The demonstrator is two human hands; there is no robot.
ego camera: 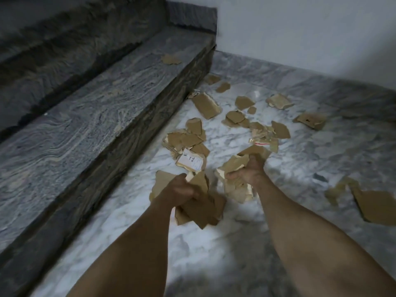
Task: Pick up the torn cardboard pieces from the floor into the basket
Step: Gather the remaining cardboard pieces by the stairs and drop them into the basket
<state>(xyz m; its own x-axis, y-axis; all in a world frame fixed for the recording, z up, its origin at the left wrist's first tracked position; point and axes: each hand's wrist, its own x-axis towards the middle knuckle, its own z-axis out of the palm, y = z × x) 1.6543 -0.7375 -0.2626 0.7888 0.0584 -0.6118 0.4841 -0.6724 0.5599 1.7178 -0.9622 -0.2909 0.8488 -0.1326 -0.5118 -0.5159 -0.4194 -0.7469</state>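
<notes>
Several torn brown cardboard pieces (205,105) lie scattered over the white marble floor (300,151). My left hand (181,190) grips a bunch of cardboard pieces (201,211) above the floor. My right hand (249,173) grips another bunch of cardboard pieces (232,166) a little farther out. One piece with a white label (190,162) lies just beyond my hands. A big piece (377,207) lies at the right edge. One piece (170,59) sits on the step. No basket is in view.
Grey stone steps (96,99) rise along the left side. A white wall (300,28) closes the back and right of the landing. A small clear plastic bag with a red strip (260,140) lies among the pieces.
</notes>
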